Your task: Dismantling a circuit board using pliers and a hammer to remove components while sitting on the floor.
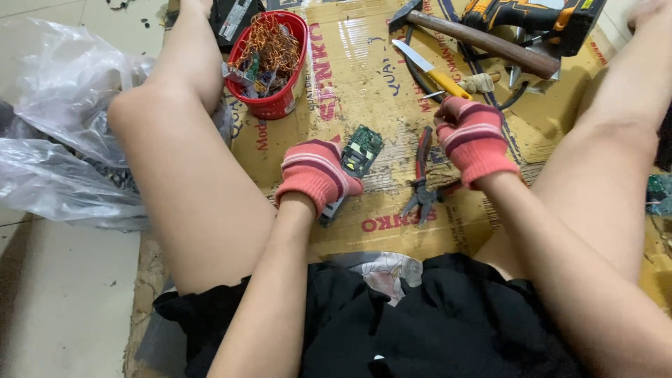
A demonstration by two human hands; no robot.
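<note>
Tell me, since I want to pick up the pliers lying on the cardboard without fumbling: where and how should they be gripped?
Probably by the red handles: the pliers lie flat on the cardboard, handles pointing away and spread, dark jaws toward the body. Come from above on the right, where the right hand hovers. The left hand holds the circuit board.

Pink knit gloves w/ striped cuffs, left grip (316,175), right grip (474,138), black shorts

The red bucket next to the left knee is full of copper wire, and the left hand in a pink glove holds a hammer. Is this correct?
One detail is wrong. In the head view, the left hand in its pink glove holds a green circuit board, not a hammer. The hammer lies untouched on the cardboard farther away. The red bucket by the left knee is indeed full of copper wire.
</note>
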